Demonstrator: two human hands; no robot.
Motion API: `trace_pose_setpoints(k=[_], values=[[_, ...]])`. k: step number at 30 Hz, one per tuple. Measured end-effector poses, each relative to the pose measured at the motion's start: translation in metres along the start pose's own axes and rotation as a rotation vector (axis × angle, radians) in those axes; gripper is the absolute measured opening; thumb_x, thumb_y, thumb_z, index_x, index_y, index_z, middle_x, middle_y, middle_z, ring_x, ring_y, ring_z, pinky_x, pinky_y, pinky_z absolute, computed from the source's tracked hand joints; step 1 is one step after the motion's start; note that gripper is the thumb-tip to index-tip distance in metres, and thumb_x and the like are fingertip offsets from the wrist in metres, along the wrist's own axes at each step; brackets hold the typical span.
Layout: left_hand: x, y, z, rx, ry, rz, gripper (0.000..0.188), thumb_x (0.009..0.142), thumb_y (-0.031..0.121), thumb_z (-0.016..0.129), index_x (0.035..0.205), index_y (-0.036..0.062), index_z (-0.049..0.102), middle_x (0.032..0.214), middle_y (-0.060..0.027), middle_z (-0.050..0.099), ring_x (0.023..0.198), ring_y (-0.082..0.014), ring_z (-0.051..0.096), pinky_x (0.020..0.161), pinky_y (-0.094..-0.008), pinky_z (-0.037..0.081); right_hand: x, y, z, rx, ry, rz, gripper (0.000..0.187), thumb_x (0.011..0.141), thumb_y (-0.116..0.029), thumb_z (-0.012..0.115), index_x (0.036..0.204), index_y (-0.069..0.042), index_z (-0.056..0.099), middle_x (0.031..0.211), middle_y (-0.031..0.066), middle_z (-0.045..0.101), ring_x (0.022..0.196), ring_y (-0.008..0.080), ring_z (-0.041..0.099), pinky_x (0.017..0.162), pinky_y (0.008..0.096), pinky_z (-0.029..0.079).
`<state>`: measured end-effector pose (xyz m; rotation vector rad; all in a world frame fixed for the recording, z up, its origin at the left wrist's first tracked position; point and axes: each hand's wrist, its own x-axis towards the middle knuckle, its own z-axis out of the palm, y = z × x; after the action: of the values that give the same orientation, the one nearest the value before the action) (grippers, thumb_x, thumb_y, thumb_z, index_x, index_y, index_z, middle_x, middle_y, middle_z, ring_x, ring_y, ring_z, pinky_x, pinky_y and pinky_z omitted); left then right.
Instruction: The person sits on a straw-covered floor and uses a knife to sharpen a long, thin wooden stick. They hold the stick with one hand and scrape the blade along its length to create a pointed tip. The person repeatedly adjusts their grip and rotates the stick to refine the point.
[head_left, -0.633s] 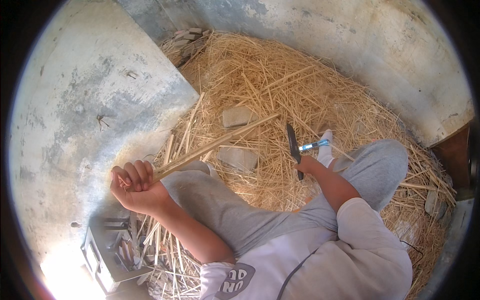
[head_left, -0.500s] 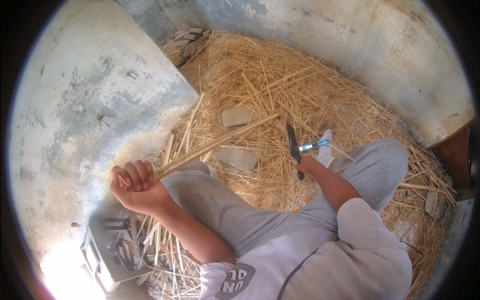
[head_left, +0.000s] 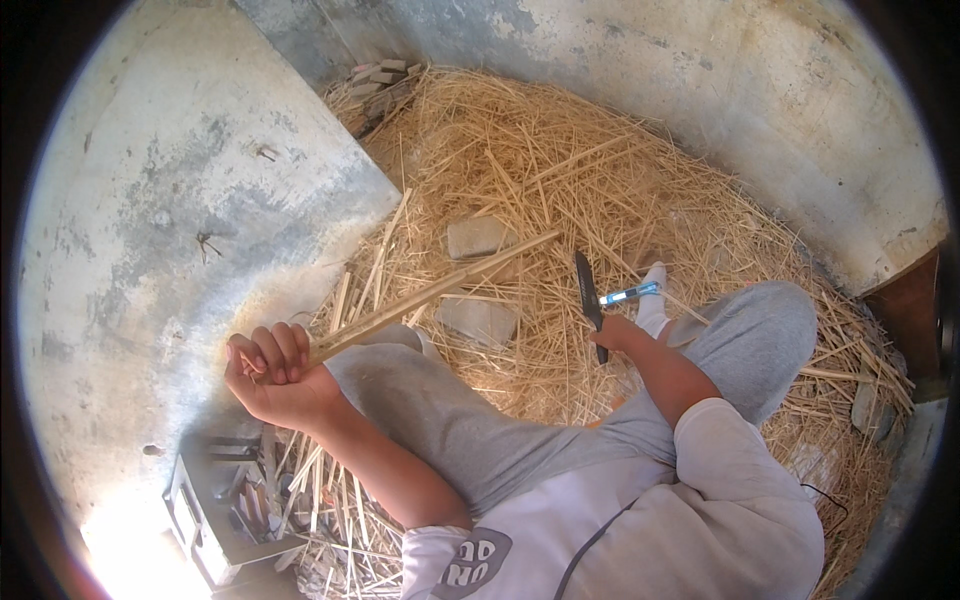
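My left hand is closed round the near end of a long split bamboo strip. The strip slants up to the right over the straw, its far tip close to the knife. In my right hand is a black-bladed knife, gripped by its dark handle with the blade pointing away from me. Blade and strip are apart. A small blue tube-shaped object lies just beyond my right hand, by my white-socked foot; what it is I cannot make out.
Straw and thin shavings cover the floor between worn walls. Two flat stones lie ahead of me. A grey open box with loose pieces stands at the lower left, beside more strips. A low wall's corner juts in from the left.
Almost nothing differs. The whole picture has shifted by a few pixels; both hands keep the same grip and place.
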<state>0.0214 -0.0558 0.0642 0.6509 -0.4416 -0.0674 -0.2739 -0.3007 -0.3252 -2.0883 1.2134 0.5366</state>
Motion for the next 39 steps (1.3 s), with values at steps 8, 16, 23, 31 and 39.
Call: trace_pose_setpoints(k=[8,16,23,31,39], values=[[0.000,0.000,-0.005,-0.033,-0.070,-0.026,0.036,0.093,0.022,0.053,0.065,0.0164,0.030,0.051,0.0045,0.023,0.045,-0.0063,0.019,0.046,-0.0240,0.019,0.002,0.003,0.000,0.000,-0.023,0.006,0.058,0.085,-0.050,0.062,0.107,0.004,0.070,0.103,0.0273,0.069,0.098,0.0405,0.068,0.088,0.0441,0.054],[-0.001,0.001,-0.003,-0.025,-0.038,-0.010,0.036,0.093,0.022,0.052,0.065,0.0163,0.031,0.051,0.0044,0.024,0.045,-0.0064,0.019,0.045,-0.0239,0.019,-0.003,-0.001,-0.002,0.032,-0.021,-0.008,0.058,0.085,-0.050,0.060,0.104,0.004,0.071,0.100,0.0280,0.069,0.097,0.0407,0.068,0.088,0.0441,0.054],[-0.001,0.001,-0.006,-0.159,-0.321,-0.079,0.031,0.093,0.023,0.053,0.069,0.0138,0.036,0.060,0.0007,0.035,0.055,-0.0103,0.034,0.059,-0.0285,0.032,-0.009,-0.003,-0.007,0.012,-0.042,0.037,0.056,0.087,-0.049,0.058,0.104,0.003,0.071,0.100,0.0268,0.070,0.098,0.0396,0.068,0.089,0.0443,0.053],[0.025,-0.003,-0.022,-0.464,0.267,-0.436,0.027,0.095,0.023,0.046,0.070,0.0116,0.046,0.063,-0.0007,0.039,0.075,-0.0163,0.052,0.076,-0.0379,0.037,-0.013,0.000,0.009,-0.166,-0.070,-0.062,0.049,0.088,-0.045,0.057,0.104,-0.002,0.073,0.107,0.0184,0.071,0.102,0.0346,0.068,0.086,0.0455,0.054],[0.035,-0.019,-0.067,-0.702,0.282,-0.629,0.022,0.091,0.015,0.048,0.069,0.0124,0.043,0.063,0.0017,0.039,0.062,-0.0141,0.045,0.067,-0.0346,0.032,-0.012,-0.015,0.022,-0.402,-0.154,-0.183,0.031,0.082,-0.030,0.061,0.097,-0.006,0.074,0.100,0.0139,0.073,0.095,0.0313,0.071,0.079,0.0447,0.055]])
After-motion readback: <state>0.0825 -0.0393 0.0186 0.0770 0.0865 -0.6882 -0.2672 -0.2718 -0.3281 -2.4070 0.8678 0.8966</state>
